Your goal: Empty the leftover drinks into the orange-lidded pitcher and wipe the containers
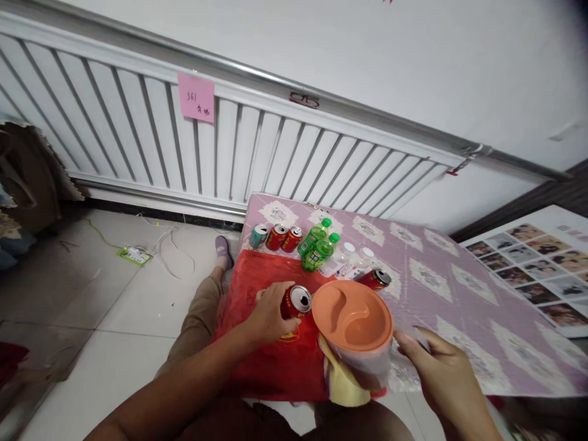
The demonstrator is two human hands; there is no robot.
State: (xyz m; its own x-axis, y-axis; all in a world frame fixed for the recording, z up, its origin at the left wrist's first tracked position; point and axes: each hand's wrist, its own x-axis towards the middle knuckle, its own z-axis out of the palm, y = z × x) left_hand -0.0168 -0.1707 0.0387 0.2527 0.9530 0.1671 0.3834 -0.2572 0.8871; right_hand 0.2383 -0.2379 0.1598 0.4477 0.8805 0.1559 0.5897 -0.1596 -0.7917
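Observation:
My left hand is wrapped round an opened red can above the red cloth. My right hand grips the handle of a clear pitcher with an orange lid, just right of the can. Behind the lid another red can leans to one side. Along the far side of the cloth are a teal can, two red cans, two green bottles and two clear bottles with white caps. A yellow cloth hangs below the pitcher.
The table has a purple patterned cover. A white radiator with a pink note runs behind it. A power strip with cables lies on the floor at left. A photo board stands at right.

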